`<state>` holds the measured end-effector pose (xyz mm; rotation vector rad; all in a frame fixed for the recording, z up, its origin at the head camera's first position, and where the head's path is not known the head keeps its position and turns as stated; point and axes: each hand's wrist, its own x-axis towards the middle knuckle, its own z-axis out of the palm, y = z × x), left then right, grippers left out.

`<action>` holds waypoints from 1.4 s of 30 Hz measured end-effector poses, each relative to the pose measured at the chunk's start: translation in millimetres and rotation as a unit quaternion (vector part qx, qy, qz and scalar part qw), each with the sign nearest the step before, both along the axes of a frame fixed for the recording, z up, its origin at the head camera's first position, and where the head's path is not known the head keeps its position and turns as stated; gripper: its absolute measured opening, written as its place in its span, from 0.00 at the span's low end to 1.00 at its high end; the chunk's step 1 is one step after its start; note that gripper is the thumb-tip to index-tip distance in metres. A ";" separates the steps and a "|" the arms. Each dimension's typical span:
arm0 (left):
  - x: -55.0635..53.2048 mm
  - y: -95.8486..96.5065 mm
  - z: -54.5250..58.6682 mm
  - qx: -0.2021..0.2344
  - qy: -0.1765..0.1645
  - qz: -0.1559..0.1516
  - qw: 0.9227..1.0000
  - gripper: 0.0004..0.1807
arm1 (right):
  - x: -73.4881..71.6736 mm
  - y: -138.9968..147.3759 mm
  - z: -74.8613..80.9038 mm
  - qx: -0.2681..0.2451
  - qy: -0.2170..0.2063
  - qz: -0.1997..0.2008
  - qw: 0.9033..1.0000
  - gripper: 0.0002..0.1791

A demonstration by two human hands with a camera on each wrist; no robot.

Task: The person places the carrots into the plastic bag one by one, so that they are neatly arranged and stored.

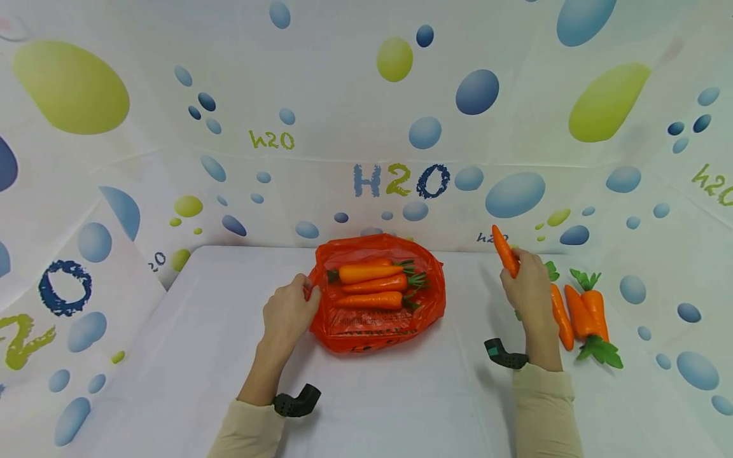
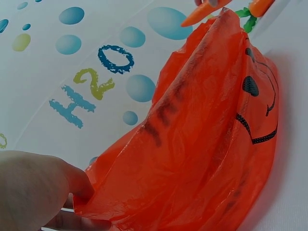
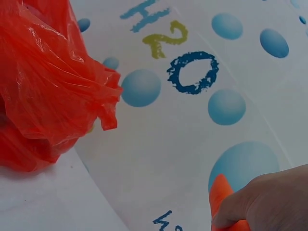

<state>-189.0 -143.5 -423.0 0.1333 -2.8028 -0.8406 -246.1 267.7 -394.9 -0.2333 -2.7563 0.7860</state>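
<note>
- The right hand (image 3: 276,202) holds 1 orange carrot (image 3: 220,192), tip upward.
- At left is a crumpled red bag (image 3: 43,86).
- Behind, a white backdrop (image 3: 154,149) shows blue ovals (image 3: 141,88) and "H2O" lettering (image 3: 168,40).

One red bag (image 1: 372,324), eight visible carrots (image 1: 372,301), two hands (image 1: 291,312) (image 1: 528,286), two black wrist devices (image 1: 299,403) (image 1: 505,355)

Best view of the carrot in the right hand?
Head: the carrot shows from tip to grip, clear of frame edges. Left wrist: pointed end, cut off at top. Right wrist: partly behind the right hand, cut off at bottom.
</note>
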 end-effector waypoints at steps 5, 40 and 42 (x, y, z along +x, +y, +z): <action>0.1 -0.2 -0.6 0.001 0.003 0.001 1.000 0.11 | 0.0 -1.9 0.2 0.000 0.011 0.006 1.000 0.31; -0.2 -1.4 0.4 0.003 0.002 -0.005 1.000 0.12 | 6.9 -35.9 13.0 0.010 0.064 0.059 0.996 0.29; -0.3 -1.2 0.4 0.003 0.001 -0.005 1.000 0.12 | 7.1 -39.4 13.2 0.013 0.072 0.066 0.995 0.29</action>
